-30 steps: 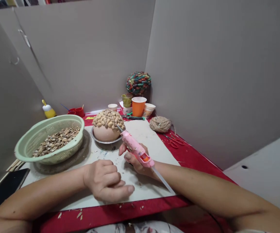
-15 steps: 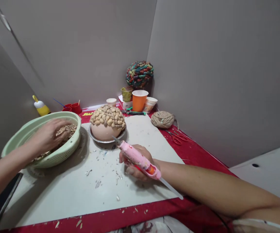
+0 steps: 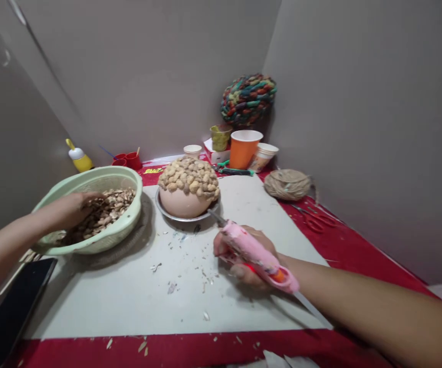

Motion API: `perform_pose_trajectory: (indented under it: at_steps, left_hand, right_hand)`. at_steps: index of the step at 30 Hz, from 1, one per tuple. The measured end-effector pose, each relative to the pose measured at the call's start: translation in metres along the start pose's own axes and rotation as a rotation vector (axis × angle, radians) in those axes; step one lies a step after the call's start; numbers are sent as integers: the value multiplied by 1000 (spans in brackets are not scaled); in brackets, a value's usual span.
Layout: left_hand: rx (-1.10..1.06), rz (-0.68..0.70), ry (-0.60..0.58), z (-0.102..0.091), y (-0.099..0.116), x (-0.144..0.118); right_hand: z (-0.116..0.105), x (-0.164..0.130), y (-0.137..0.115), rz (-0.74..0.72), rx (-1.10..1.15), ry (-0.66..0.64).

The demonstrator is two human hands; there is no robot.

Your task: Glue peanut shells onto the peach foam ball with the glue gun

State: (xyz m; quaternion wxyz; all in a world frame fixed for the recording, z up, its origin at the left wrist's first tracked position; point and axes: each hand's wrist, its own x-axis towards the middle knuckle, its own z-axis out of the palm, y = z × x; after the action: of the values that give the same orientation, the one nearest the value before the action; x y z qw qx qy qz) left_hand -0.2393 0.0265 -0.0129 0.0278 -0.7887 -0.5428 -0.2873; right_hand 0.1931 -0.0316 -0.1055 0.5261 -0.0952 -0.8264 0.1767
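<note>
My right hand (image 3: 246, 258) is wrapped round a pink hot glue gun (image 3: 249, 245), with a clear glue stick (image 3: 312, 309) sticking out of its back end. Its metal nozzle points at a smooth pale-pink round form (image 3: 180, 204), whose upper half is covered in peanut shells (image 3: 190, 176). That form sits in a shallow metal dish (image 3: 161, 210). To the left, my left hand (image 3: 73, 208) reaches into a light green plastic basket (image 3: 134, 220) and touches the loose peanut shells (image 3: 115, 207) inside. Its fingertips are hidden and blurred among them.
A colourful knobbly ball (image 3: 249, 99), an orange cup (image 3: 246, 151), green-handled pliers (image 3: 236, 171), a ball of twine (image 3: 287, 184) and red scissors (image 3: 312, 222) line the back and right. A black flat object (image 3: 14, 312) lies at left. Shell bits litter the white board (image 3: 136, 306).
The view has shifted, so the things on the table appear further right. My left hand has drawn back a little within the basket, showing more shells. The right hand keeps hold of the glue gun.
</note>
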Motion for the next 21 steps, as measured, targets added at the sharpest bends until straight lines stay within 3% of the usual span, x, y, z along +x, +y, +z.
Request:
perform_pose_trajectory:
  at_steps: [3,6,10,15,21]
  left_hand:
    - [19,-194,-291,-22,-15,0]
    - [11,-359,-434,-37,-17,2]
    - [80,-466,-482,-36,-5,4]
    - [83,-468,-579,-21,15,7]
    - [133,-499,-557,-30,13,22]
  right_hand:
    - [-3,-5,0,65,22,-60]
    - [-6,-11,1,162,90,-57]
    - [-9,-16,2,293,143,-58]
    - [-11,-20,3,367,187,-62]
    - [-13,-26,8,325,201,-32]
